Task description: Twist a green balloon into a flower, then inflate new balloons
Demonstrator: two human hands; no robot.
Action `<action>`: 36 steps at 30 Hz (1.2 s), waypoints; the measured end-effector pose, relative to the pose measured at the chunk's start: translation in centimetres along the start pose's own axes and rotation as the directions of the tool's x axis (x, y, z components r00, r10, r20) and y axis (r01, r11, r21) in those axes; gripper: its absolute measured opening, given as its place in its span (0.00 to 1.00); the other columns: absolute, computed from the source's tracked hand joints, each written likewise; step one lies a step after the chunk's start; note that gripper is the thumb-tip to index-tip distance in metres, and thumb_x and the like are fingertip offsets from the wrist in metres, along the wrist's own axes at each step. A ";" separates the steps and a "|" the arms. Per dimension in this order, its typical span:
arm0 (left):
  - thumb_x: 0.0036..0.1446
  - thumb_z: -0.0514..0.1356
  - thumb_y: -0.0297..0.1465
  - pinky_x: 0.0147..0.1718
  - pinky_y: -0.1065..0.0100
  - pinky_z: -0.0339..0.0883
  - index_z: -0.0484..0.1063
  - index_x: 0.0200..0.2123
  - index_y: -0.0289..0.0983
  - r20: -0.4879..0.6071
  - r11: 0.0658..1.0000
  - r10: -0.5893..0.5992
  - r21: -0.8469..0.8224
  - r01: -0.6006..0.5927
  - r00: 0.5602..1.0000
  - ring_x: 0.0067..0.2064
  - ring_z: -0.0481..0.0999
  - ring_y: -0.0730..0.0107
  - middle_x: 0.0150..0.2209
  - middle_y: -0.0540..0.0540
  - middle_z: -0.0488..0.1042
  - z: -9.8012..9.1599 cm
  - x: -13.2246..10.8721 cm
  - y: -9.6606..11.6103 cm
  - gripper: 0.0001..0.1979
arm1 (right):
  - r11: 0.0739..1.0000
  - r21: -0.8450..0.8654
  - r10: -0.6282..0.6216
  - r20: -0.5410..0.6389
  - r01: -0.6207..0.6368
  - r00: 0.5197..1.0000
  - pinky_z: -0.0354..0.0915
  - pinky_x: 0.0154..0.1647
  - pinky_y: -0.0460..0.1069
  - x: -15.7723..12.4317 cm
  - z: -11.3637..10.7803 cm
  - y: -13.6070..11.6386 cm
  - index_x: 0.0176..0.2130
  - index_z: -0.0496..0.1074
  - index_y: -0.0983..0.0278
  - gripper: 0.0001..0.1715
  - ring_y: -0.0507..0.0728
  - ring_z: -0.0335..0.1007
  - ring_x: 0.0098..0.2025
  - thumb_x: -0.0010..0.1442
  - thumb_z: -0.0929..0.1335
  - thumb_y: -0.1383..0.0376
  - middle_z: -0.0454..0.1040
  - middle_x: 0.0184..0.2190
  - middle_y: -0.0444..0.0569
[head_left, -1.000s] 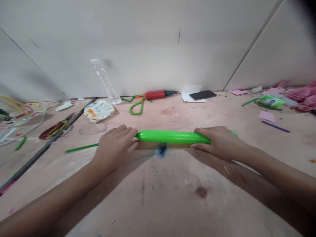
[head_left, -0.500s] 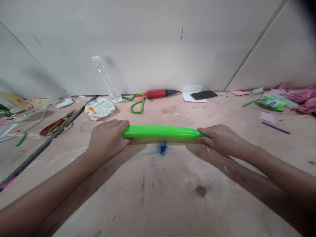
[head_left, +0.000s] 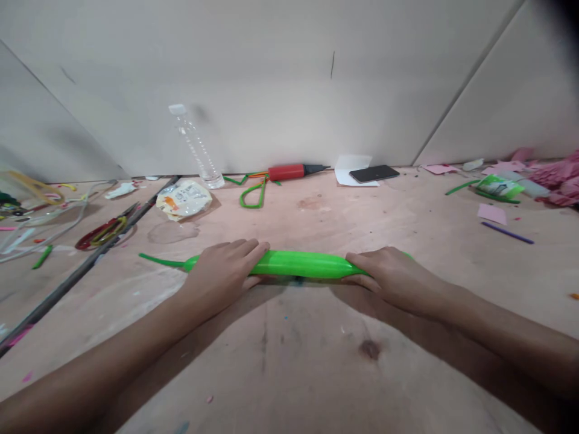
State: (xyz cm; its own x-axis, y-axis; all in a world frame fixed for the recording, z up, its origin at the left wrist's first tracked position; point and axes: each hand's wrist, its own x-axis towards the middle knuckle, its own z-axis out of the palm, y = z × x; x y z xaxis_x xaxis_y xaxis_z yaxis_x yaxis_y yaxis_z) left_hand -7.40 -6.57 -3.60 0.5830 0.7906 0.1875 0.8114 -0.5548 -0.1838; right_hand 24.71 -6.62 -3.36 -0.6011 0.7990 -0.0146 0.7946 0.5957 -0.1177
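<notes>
The left hand (head_left: 226, 268) and right hand (head_left: 384, 277) are gripping a long, bright-green, tube-shaped balloon (head_left: 303, 263), fingers (head_left: 259, 249) bent around it, its middle showing between them, its thin tail (head_left: 161, 260) jutting leftward. Beyond the balloon's left half, a clear, white-capped plastic bottle (head_left: 198, 147) is standing, contents indistinct.

Shiny rubber balloon (head_left: 312, 264), dull wooden bench (head_left: 312, 355)
The balloon looks smooth and glossy, its stretched skin catching a soft sheen; the bench is matt wood, stained and scuffed, with a dark knot (head_left: 370, 349). The wall (head_left: 271, 78) is smooth and matt, lightly marked. The bottle (head_left: 199, 147) is clear, ribbed plastic with a white plastic cap (head_left: 177, 110). The pump (head_left: 286, 172) has a smooth red plastic barrel and a black nozzle (head_left: 314, 169); the phone (head_left: 374, 175) is dark and sleek. The wrapper (head_left: 185, 200) looks like crinkled, shiny film, the pink square (head_left: 492, 213) like flat, matt paper, the pink heap (head_left: 561, 179) rough and crumpled.
</notes>
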 end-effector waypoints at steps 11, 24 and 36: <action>0.66 0.58 0.36 0.37 0.61 0.68 0.68 0.49 0.38 0.034 1.000 0.015 0.017 -0.016 0.999 0.45 0.78 0.55 0.44 0.43 0.78 0.2 0.2 0.8 0.11 | 0.997 -0.018 0.072 -0.072 -0.073 0.995 0.55 0.32 0.51 -0.4 -1.0 -1.0 0.39 0.70 0.61 0.14 0.61 0.75 0.36 0.67 0.66 0.53 0.79 0.34 0.49; 0.68 0.56 0.42 0.31 0.64 0.66 0.67 0.49 0.38 0.024 0.993 0.114 -0.014 -0.114 0.993 0.40 0.80 0.56 0.40 0.43 0.77 0.6 5.1 4.8 0.15 | 0.992 -0.086 0.088 -0.063 -0.094 0.994 0.49 0.29 0.50 0.3 0.1 -1.0 0.44 0.71 0.61 0.12 0.60 0.76 0.33 0.70 0.64 0.57 0.81 0.34 0.49; 0.68 0.57 0.44 0.30 0.63 0.66 0.68 0.47 0.37 0.009 0.984 0.176 -0.013 -0.176 0.984 0.38 0.81 0.56 0.38 0.45 0.78 0.9 4.7 4.5 0.16 | 0.994 -0.076 0.068 -0.105 -0.076 0.992 0.52 0.31 0.51 0.2 -0.1 -1.3 0.41 0.70 0.61 0.16 0.63 0.76 0.37 0.66 0.66 0.51 0.79 0.36 0.49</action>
State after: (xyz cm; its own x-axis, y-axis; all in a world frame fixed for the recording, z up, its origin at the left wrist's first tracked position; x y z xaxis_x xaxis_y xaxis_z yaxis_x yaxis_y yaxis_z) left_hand -1.03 -5.14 -4.46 0.7164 0.6828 0.1435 0.6966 -0.6886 -0.2016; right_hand 23.59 -7.27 -3.09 -0.5336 0.8417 0.0822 0.8421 0.5378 -0.0406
